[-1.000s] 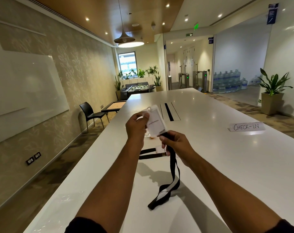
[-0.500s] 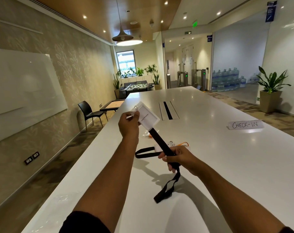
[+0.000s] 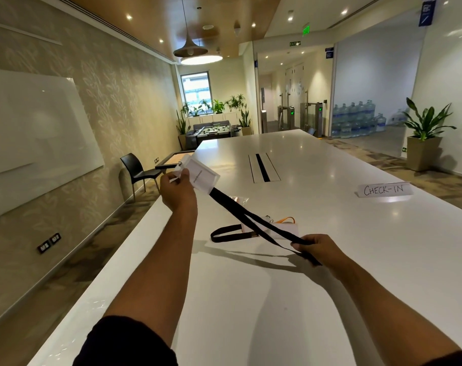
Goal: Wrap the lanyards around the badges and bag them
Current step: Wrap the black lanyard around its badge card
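Head view shows the left hand [image 3: 177,192] raised above the white table [image 3: 330,273], pinching a clear badge [image 3: 200,175] by its top edge. Its black lanyard [image 3: 240,211] runs taut down to the right hand [image 3: 317,248], clenched around the strap's far end. Beneath the strap lie another black lanyard [image 3: 225,233] with its badge [image 3: 282,231] and an orange strap [image 3: 286,221]. A CHECK-IN sign [image 3: 384,189] stands well apart to the right
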Motion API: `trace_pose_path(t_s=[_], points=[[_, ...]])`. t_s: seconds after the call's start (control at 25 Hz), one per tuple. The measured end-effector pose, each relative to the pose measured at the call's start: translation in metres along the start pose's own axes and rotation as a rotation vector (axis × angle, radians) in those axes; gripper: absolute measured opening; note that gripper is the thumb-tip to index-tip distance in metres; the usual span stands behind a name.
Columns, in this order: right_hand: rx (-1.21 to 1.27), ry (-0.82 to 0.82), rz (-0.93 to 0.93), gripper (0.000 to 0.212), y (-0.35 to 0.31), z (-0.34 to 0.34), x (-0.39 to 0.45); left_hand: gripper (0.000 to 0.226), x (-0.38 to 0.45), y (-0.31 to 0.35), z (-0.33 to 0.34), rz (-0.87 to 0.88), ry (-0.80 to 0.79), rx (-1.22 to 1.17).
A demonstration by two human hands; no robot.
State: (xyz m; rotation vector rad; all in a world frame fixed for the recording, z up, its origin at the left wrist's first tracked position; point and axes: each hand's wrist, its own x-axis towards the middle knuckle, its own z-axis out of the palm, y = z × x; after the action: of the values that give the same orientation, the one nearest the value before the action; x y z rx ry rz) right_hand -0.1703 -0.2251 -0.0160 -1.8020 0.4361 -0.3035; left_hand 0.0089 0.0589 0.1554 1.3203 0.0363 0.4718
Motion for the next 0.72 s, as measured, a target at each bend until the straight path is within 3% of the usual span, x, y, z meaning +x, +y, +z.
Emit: trace_pose_path(t_s=[0.12,0.28,0.52,0.72], points=[[-0.104,0.103,0.023,0.006,0.010,-0.012,0.002,0.020,0.004,-0.002,-0.006,0.023,0.018,0.061],[-0.054,0.179,0.098,0.005,0.014,-0.022,0.002,0.018,0.006,-0.003,-0.011,0.030,0.033,0.094],[0.179,-0.013,0.211,0.014,0.007,-0.021,-0.007,0.018,0.009,-0.006,-0.015,0.035,0.039,0.089],[0.009,-0.169,0.202,0.048,0.004,-0.022,-0.011,0.020,0.011,-0.009,-0.018,0.053,0.000,0.110]])
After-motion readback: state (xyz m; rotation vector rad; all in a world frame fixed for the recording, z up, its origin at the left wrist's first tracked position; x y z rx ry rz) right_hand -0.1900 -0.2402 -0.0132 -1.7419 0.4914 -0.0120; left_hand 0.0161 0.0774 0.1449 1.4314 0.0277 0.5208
